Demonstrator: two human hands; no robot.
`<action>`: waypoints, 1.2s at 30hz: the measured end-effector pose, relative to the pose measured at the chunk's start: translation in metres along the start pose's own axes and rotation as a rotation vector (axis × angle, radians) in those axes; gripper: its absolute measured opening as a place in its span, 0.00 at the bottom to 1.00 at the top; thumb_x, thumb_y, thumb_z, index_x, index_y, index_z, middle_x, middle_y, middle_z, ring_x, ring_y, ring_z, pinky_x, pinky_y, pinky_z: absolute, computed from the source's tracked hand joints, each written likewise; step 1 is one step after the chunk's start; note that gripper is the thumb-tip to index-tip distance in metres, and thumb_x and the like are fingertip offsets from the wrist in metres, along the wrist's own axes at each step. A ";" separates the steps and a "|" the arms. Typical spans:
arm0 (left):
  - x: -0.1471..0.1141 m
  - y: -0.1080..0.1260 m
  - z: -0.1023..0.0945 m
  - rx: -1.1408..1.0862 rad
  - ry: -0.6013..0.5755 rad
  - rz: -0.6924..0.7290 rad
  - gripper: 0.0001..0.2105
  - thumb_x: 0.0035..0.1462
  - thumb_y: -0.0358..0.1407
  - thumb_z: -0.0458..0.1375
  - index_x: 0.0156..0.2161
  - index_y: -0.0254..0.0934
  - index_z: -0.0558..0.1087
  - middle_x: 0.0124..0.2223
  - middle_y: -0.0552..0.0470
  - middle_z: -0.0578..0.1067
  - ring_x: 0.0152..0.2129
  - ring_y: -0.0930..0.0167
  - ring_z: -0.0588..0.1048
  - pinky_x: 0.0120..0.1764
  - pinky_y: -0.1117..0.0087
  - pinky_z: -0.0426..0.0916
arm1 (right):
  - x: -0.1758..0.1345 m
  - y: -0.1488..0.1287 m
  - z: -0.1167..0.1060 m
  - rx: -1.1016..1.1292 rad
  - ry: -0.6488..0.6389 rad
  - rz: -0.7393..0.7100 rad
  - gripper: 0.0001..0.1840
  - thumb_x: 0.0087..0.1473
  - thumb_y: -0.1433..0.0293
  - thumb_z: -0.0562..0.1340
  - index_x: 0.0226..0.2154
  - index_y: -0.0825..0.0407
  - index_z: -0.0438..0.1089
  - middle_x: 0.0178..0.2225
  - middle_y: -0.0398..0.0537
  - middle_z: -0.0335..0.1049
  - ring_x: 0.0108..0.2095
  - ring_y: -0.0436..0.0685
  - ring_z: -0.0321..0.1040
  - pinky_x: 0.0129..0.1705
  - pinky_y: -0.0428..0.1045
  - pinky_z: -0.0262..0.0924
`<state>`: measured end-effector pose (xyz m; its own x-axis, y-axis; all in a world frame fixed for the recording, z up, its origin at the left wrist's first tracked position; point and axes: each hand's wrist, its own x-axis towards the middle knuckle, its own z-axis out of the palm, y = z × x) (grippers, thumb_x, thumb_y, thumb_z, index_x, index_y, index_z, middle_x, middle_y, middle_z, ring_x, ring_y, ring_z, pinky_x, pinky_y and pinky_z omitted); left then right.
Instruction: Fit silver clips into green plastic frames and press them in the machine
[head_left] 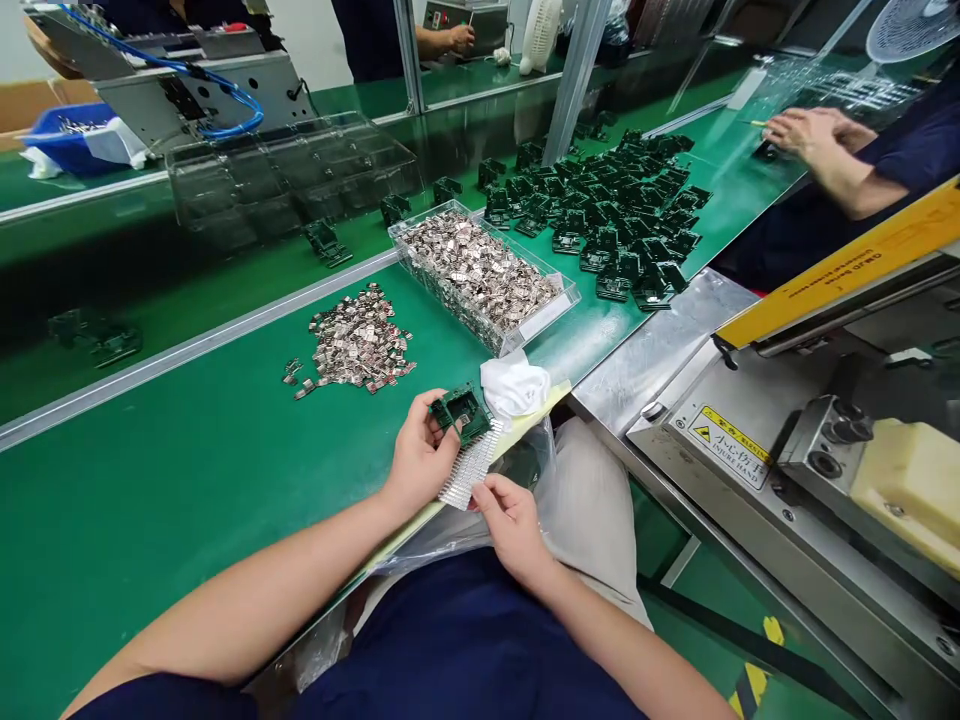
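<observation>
"Containers, left to right?"

"Far left, a blue bin (67, 148) of small, blurred items. Then a loose heap of metal pieces (360, 340) on the desk (187, 480)."

"And the hands?"

"At the near edge, the left hand (420, 455) grips a green circuit board (466, 412). Beyond, a clear tray (541, 318) full of similar pieces. Near, the right hand (516, 525) pinches a pale ridged sheet (469, 475). Farther right, more boards (600, 210) lie heaped."

My head camera is looking forward and down, viewing my left hand (421, 455) and right hand (514, 522) nearby, the green bench (187, 450) stretching beyond.
</observation>
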<state>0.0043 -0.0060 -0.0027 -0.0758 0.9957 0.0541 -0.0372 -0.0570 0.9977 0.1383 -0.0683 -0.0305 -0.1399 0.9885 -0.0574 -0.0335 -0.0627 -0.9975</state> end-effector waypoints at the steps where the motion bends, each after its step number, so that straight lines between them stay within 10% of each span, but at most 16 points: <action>1: -0.001 0.000 -0.001 0.012 -0.002 -0.001 0.17 0.56 0.35 0.60 0.50 0.38 0.62 0.36 0.53 0.73 0.33 0.73 0.74 0.38 0.73 0.69 | 0.001 0.002 -0.002 -0.035 -0.014 -0.035 0.19 0.61 0.58 0.56 0.26 0.52 0.71 0.25 0.46 0.69 0.28 0.54 0.66 0.32 0.48 0.61; 11: -0.003 -0.002 -0.004 0.133 0.003 0.008 0.16 0.57 0.34 0.58 0.50 0.38 0.65 0.30 0.56 0.68 0.27 0.74 0.69 0.34 0.73 0.67 | 0.010 0.025 -0.033 -0.362 -0.145 -0.089 0.18 0.59 0.65 0.59 0.20 0.50 0.72 0.19 0.43 0.70 0.21 0.53 0.65 0.24 0.46 0.57; 18: -0.009 0.007 -0.007 0.057 -0.069 -0.007 0.16 0.59 0.39 0.58 0.50 0.39 0.66 0.32 0.54 0.70 0.26 0.73 0.68 0.32 0.73 0.67 | 0.011 -0.037 -0.053 -0.469 -0.038 -0.049 0.07 0.56 0.68 0.64 0.29 0.48 0.77 0.24 0.43 0.75 0.22 0.54 0.69 0.24 0.46 0.60; 25: -0.012 0.009 -0.011 0.019 -0.158 0.016 0.17 0.60 0.40 0.58 0.52 0.40 0.64 0.35 0.52 0.72 0.28 0.72 0.71 0.32 0.71 0.68 | 0.032 -0.071 -0.026 -0.374 0.079 -0.341 0.07 0.57 0.74 0.61 0.34 0.48 0.75 0.30 0.45 0.70 0.31 0.54 0.67 0.32 0.49 0.61; 36: -0.016 0.011 -0.015 0.125 -0.233 0.074 0.16 0.62 0.36 0.53 0.55 0.40 0.62 0.37 0.48 0.74 0.32 0.69 0.73 0.36 0.68 0.69 | 0.044 -0.065 -0.004 -0.565 0.169 -0.387 0.08 0.57 0.72 0.61 0.26 0.49 0.69 0.27 0.44 0.64 0.31 0.56 0.63 0.34 0.51 0.57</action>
<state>-0.0098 -0.0241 0.0065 0.1578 0.9801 0.1208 0.0844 -0.1352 0.9872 0.1385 -0.0200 0.0317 -0.0643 0.9359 0.3463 0.4756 0.3338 -0.8139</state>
